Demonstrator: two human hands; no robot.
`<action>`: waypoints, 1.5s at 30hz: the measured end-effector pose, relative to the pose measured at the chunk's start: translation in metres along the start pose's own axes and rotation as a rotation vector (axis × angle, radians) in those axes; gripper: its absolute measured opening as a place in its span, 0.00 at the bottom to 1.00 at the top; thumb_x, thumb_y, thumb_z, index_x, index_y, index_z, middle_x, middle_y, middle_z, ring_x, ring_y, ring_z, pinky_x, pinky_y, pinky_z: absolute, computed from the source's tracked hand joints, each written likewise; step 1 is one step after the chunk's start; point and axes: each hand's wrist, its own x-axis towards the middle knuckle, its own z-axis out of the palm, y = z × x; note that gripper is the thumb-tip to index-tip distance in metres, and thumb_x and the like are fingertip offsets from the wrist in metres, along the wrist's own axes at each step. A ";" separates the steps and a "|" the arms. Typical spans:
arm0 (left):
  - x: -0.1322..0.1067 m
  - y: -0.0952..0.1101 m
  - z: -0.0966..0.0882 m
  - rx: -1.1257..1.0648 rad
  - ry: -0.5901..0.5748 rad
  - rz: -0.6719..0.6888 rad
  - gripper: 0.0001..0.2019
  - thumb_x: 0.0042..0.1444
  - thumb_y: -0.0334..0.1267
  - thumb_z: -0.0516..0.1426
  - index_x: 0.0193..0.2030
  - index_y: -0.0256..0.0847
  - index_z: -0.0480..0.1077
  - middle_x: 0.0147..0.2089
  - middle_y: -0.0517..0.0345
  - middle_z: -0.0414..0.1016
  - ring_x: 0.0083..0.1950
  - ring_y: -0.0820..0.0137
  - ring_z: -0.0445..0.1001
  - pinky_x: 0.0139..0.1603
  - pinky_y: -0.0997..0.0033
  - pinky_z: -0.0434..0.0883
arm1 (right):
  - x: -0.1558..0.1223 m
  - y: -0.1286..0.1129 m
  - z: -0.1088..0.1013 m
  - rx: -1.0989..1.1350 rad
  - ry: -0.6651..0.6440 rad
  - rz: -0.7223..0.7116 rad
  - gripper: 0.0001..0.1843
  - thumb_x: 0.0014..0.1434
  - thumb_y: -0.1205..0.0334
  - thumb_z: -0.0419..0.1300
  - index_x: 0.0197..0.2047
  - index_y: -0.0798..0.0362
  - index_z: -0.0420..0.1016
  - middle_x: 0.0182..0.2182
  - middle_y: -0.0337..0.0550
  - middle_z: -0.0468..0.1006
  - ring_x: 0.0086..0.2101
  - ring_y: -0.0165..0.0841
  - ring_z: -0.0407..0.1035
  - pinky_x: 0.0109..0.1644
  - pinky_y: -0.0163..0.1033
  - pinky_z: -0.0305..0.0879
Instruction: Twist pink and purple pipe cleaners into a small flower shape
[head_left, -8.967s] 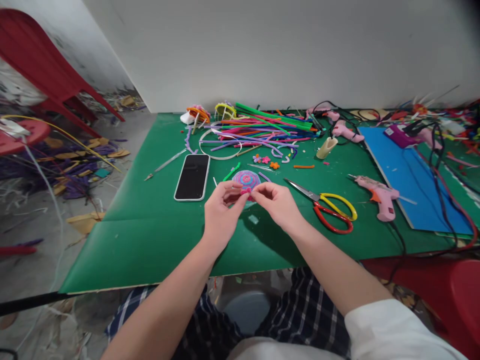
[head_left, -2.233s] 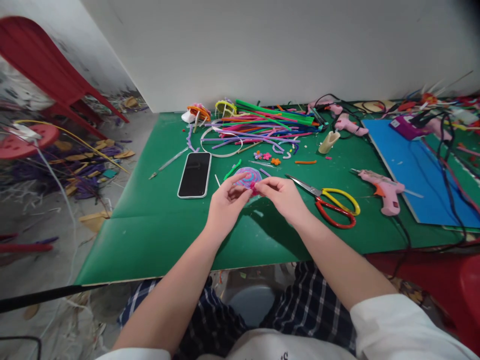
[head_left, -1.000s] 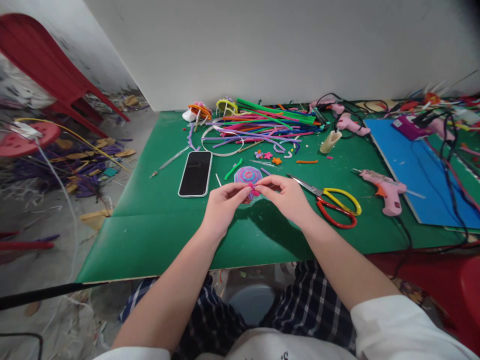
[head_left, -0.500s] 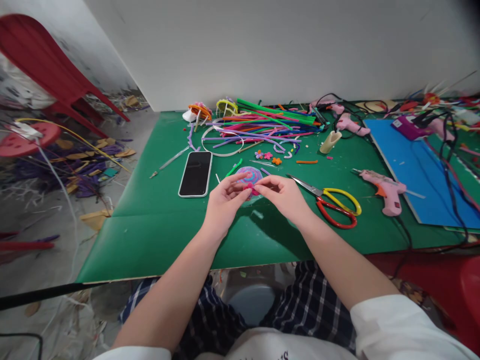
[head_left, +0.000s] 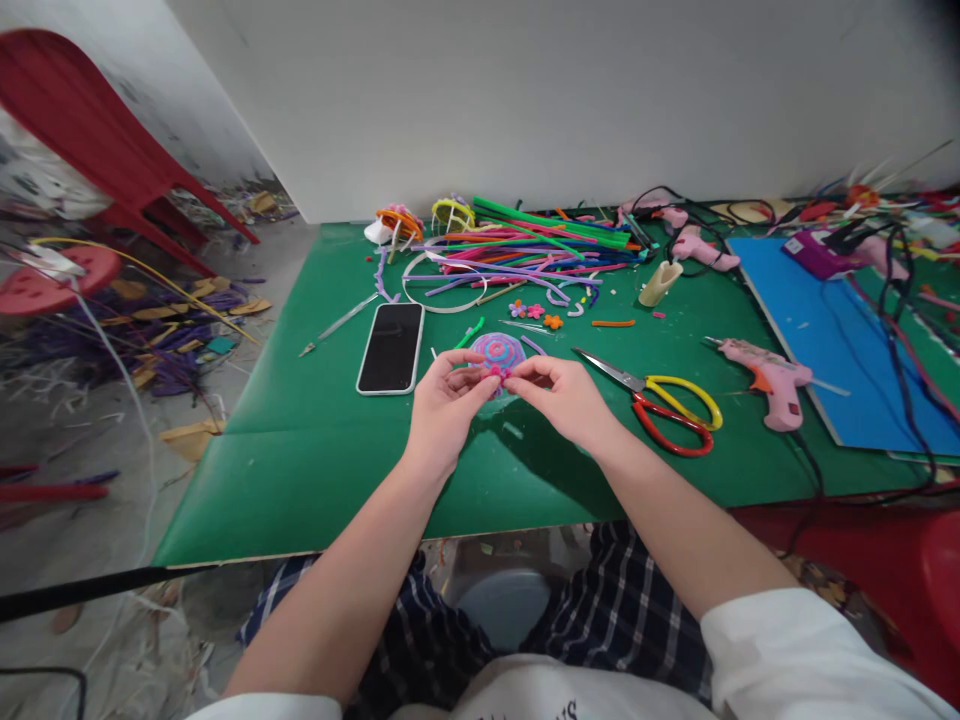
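My left hand (head_left: pixel 444 402) and my right hand (head_left: pixel 566 397) meet above the green table top (head_left: pixel 315 440), fingertips pinched together on a small pink pipe-cleaner piece (head_left: pixel 502 375). Just behind my fingers lies a round pink and blue spiral disc (head_left: pixel 496 351), partly hidden by them. Both hands are closed in a pinch; the pink piece is small and mostly covered.
A phone (head_left: pixel 391 347) lies left of my hands. Yellow and red scissors (head_left: pixel 660 402) and a pink glue gun (head_left: pixel 765 375) lie to the right. A heap of coloured pipe cleaners (head_left: pixel 525 255) is at the back, a blue board (head_left: pixel 832 340) with cables far right, red chairs at left.
My hands have stayed at the same spot, with the fingers shifting slightly around the pink piece. Nothing else on the table moved.
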 end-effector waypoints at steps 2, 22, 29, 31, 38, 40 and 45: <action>0.000 0.000 0.000 -0.015 -0.005 -0.006 0.15 0.40 0.33 0.63 0.36 0.39 0.64 0.28 0.62 0.72 0.30 0.76 0.72 0.36 0.74 0.69 | 0.000 0.000 0.000 -0.019 0.002 -0.012 0.07 0.50 0.59 0.57 0.29 0.54 0.74 0.26 0.38 0.76 0.27 0.28 0.68 0.33 0.35 0.64; -0.002 -0.003 0.004 0.031 0.015 0.060 0.17 0.41 0.31 0.62 0.37 0.42 0.59 0.27 0.64 0.72 0.31 0.76 0.72 0.35 0.76 0.69 | -0.003 -0.001 0.003 -0.051 0.075 -0.064 0.07 0.51 0.60 0.57 0.27 0.53 0.73 0.26 0.38 0.76 0.29 0.29 0.69 0.34 0.35 0.63; -0.003 -0.008 0.004 0.084 0.038 0.104 0.13 0.42 0.31 0.61 0.32 0.40 0.61 0.27 0.64 0.71 0.30 0.78 0.71 0.34 0.77 0.69 | -0.004 0.002 0.005 -0.187 0.096 -0.137 0.06 0.52 0.62 0.57 0.28 0.52 0.74 0.27 0.38 0.77 0.31 0.31 0.69 0.33 0.35 0.61; -0.002 -0.008 0.003 0.093 0.037 0.110 0.13 0.42 0.31 0.61 0.32 0.40 0.61 0.26 0.64 0.70 0.29 0.78 0.70 0.33 0.78 0.68 | -0.004 0.003 0.005 -0.233 0.107 -0.194 0.06 0.53 0.62 0.57 0.28 0.51 0.74 0.27 0.39 0.77 0.32 0.31 0.69 0.37 0.37 0.62; 0.000 -0.004 0.004 0.028 0.037 0.052 0.15 0.42 0.31 0.61 0.36 0.41 0.60 0.27 0.65 0.69 0.30 0.78 0.71 0.35 0.77 0.69 | 0.001 0.006 0.002 0.004 0.099 -0.062 0.07 0.51 0.59 0.59 0.34 0.50 0.75 0.32 0.39 0.78 0.34 0.31 0.71 0.41 0.38 0.65; -0.001 -0.004 0.004 0.014 0.036 0.040 0.15 0.42 0.31 0.61 0.36 0.41 0.60 0.27 0.65 0.69 0.30 0.78 0.71 0.35 0.76 0.69 | 0.002 0.006 0.002 0.036 0.105 -0.041 0.08 0.50 0.58 0.59 0.32 0.51 0.75 0.31 0.39 0.78 0.32 0.31 0.71 0.39 0.37 0.65; -0.001 -0.006 0.004 -0.018 0.033 0.035 0.15 0.41 0.31 0.62 0.35 0.40 0.61 0.27 0.64 0.70 0.30 0.78 0.71 0.34 0.77 0.69 | -0.001 0.003 0.004 -0.117 0.149 -0.104 0.07 0.53 0.59 0.57 0.31 0.52 0.74 0.29 0.38 0.77 0.32 0.30 0.70 0.38 0.36 0.64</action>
